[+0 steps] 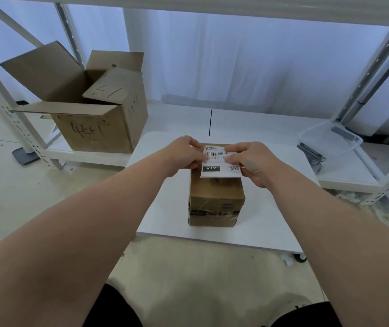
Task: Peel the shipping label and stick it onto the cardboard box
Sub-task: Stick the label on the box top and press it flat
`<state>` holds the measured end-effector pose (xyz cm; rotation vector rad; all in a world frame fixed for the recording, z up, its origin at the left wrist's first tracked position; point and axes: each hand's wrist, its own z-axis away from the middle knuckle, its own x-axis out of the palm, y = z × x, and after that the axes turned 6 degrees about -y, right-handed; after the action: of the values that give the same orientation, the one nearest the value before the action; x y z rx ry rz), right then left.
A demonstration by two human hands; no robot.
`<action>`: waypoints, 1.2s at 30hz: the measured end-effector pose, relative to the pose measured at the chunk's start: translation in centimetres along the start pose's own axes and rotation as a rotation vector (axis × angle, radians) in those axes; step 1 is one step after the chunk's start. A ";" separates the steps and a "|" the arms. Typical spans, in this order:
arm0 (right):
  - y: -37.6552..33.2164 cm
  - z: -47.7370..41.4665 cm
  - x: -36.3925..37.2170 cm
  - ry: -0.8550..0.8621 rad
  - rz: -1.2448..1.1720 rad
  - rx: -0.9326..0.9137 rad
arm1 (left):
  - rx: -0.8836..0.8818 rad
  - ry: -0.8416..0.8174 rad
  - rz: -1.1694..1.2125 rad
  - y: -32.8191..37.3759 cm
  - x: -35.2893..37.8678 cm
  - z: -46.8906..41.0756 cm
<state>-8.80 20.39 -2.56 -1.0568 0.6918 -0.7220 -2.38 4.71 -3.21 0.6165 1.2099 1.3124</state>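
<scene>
Head view: white metal shelving rack frames the scene, white curtain behind. Low white tabletop sits in the middle over a beige floor. Big open carton with handwritten marks stands on the rack's lower shelf at left, flaps up, well apart from the work area. Clear plastic bin on the right shelf, tilted.

Sealed cardboard box stands on the tabletop near its centre, clear and dark tape across the near face. Both bare forearms reach forward from the bottom corners and meet above the far part of the box top.

Shipping label, white with barcode, black "010" block and small QR code, is held over the far part of the box top, printed side up; near edge hangs across the top face. Cannot tell whether it touches the cardboard or whether the backing is separated.

Left hand grip: fingers closed in a pinch on the label's left edge, thumb on top. Right hand grip: fingers curled and closed on the label's right edge, thumb over the printed face near the barcode. Hands almost touching each other, label between them.
</scene>
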 end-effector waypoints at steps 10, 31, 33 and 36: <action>-0.1 -1.6 0.8 0.013 -0.025 0.012 | 0.138 0.156 -0.143 -0.7 -1.0 -0.3; -0.4 -2.4 0.8 -0.008 -0.030 0.041 | 0.164 0.107 -0.086 -0.7 -0.8 -0.5; -0.4 -2.5 0.9 -0.009 -0.041 0.041 | 0.181 0.113 -0.119 -0.8 -1.0 -0.6; -0.3 -2.5 0.9 -0.004 -0.036 0.039 | 0.186 0.115 -0.132 -0.9 -1.0 -0.6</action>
<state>-10.34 18.27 -3.28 -1.0366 0.6537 -0.7614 -2.38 3.42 -3.86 0.5886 1.4536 1.1451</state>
